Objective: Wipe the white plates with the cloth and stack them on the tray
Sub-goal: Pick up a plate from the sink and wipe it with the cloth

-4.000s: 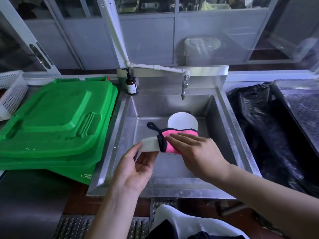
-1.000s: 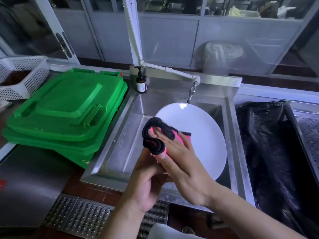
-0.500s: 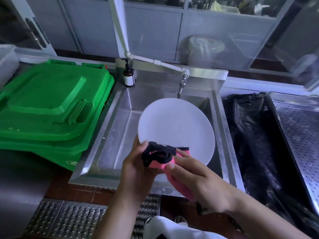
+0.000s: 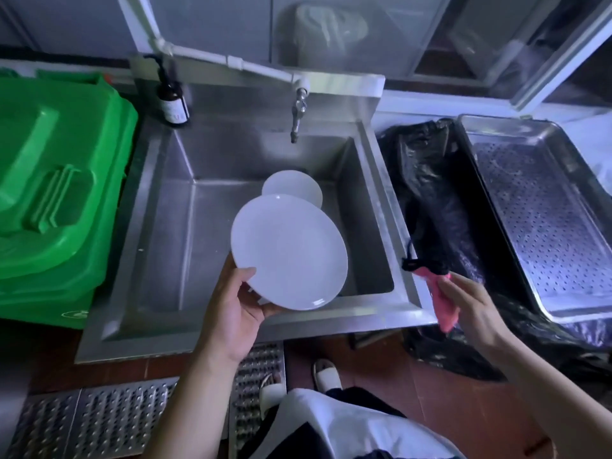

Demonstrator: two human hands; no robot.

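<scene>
Plate held over the sink, cloth drawn aside.
Left hand (image 4: pixel 231 313) grips the white plate (image 4: pixel 291 250) by its near rim; right hand (image 4: pixel 470 309) pinches the pink cloth (image 4: pixel 440 299) toward the perforated tray (image 4: pixel 543 220) on the right, likely readying transfer.

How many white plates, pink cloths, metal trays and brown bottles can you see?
White plates: 2, one held, one in the sink
Pink cloths: 1
Metal trays: 1
Brown bottles: 1
Total: 5
</scene>
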